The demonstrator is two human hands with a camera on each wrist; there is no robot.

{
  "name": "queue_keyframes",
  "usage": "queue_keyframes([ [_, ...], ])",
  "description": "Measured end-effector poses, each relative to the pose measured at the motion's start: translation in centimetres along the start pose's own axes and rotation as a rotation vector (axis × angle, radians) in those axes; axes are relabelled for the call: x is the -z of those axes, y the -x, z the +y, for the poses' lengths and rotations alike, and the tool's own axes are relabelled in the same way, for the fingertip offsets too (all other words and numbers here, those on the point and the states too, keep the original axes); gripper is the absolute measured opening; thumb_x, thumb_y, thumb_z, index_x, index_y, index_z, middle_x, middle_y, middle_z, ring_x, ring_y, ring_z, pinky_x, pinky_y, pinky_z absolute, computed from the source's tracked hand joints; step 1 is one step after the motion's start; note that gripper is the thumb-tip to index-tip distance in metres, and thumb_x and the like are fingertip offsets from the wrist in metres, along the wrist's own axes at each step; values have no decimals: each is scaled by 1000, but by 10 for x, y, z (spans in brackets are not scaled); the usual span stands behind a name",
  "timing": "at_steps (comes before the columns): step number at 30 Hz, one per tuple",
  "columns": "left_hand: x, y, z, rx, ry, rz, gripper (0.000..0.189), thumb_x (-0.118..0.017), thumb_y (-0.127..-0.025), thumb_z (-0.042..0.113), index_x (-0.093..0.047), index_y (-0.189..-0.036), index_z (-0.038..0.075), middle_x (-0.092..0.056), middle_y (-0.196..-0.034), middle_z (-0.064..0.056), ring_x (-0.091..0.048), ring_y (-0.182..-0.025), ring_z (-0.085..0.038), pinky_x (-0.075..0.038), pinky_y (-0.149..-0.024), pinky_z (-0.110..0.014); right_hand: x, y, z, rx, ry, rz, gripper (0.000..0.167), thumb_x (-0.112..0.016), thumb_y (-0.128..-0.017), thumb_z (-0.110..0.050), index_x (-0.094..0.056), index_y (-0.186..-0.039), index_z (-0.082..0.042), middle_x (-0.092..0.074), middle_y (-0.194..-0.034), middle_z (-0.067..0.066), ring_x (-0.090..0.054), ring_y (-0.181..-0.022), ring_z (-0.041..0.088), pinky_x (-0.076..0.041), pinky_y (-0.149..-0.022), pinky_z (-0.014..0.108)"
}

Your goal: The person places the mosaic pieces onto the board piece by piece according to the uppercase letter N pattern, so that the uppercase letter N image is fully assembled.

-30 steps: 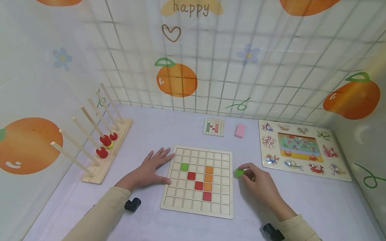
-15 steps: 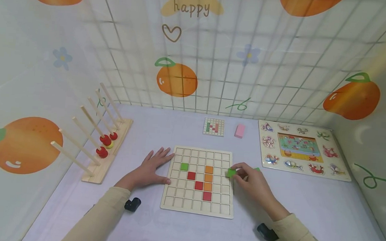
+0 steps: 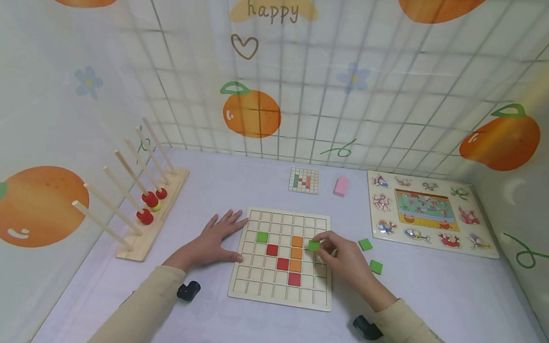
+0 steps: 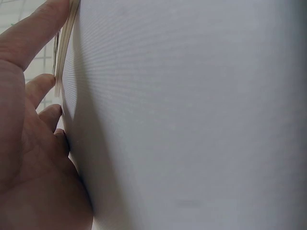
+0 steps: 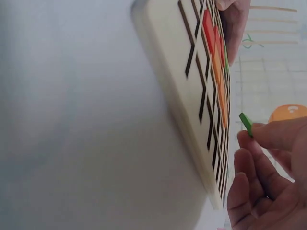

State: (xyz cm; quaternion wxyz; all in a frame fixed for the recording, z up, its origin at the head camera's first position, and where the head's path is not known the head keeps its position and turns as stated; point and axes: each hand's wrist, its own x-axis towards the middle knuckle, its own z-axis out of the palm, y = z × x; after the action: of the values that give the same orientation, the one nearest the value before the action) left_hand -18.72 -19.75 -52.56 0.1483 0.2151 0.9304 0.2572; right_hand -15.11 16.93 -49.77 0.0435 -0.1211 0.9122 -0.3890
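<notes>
"While the left hand (image 3: 213,243) touches the left edge of the grid board (image 3: 265,275), fingers spread and gripping nothing, where's the green tile (image 3: 314,245)?"

"Pinched between thumb and finger of the right hand (image 3: 348,263), above the board's right half. I'd keep it level, then lower it squarely into a cell."

"Which one?"

"I'd consult the patterned card (image 3: 304,180) beyond."

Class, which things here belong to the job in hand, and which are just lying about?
In the job:
grid board
placed tiles
green tile in the right hand
two loose green tiles
probably the pattern card

Seemingly lying about:
peg stand
rings
pink block
animal puzzle
</notes>
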Motion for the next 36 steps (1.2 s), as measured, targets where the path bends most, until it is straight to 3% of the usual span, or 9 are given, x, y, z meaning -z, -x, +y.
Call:
queue_keyframes([
  [15,0,0,1,10,-1,2,106,-80,-78,61,-28,-163,25,-10,-171,0,4,-157,-25,10,-125,-50,-24,-9,-24,33,-30,-46,25,-77,-91,-13,-70,-114,-21,-61,-81,-12,-58,-77,9,-52,-68,23],
  [29,0,-1,0,3,-9,-2,105,-79,-78,62,-28,-163,24,-11,-171,-1,3,-157,-26,9,-125,-51,-47,-20,-42,105,-19,-101,23,-74,-93,-16,-69,-115,-23,-62,-82,-15,-57,-77,8,-53,-73,26],
  [36,0,-1,-1,-1,-12,-1,105,-78,-78,64,-28,-163,24,-11,-171,-1,2,-157,-26,9,-125,-51,-59,-24,-49,166,11,-115,21,-72,-95,-19,-69,-116,-23,-62,-82,-16,-57,-74,4,-52,-69,24],
])
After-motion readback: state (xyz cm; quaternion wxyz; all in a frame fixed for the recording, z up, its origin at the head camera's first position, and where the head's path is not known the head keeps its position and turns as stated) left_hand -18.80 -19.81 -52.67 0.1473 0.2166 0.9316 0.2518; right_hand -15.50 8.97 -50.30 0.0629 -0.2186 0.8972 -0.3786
